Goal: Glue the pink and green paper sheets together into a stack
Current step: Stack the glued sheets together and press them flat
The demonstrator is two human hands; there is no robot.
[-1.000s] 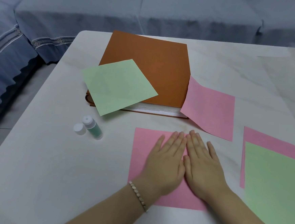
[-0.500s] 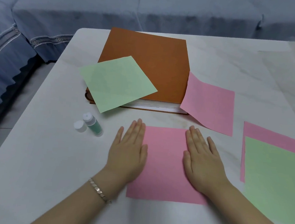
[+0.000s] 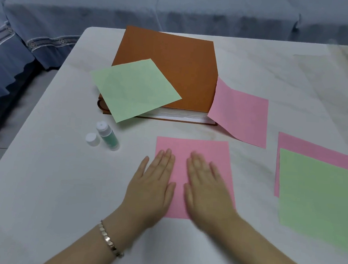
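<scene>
A pink paper square (image 3: 196,148) lies flat on the white table in front of me. My left hand (image 3: 154,184) presses on its left edge with straight fingers, partly on the table. Flat on the sheet's right half lies my right hand (image 3: 206,188), slightly blurred. A green sheet (image 3: 134,89) rests tilted on the corner of a brown book (image 3: 174,69). Another pink sheet (image 3: 241,116) leans against the book's right side. At the right, a large green sheet (image 3: 320,197) covers a pink one (image 3: 313,151). An uncapped glue bottle (image 3: 107,136) lies beside its white cap (image 3: 92,139).
The table's left edge (image 3: 35,110) drops to the floor, with a blue-covered sofa (image 3: 178,9) behind and to the left. Bare tabletop stretches between the glue and my left hand.
Both hands had spread apart across the pink sheet; now they have come back toward its middle and slid nearer to me. The camera view tilted slightly.
</scene>
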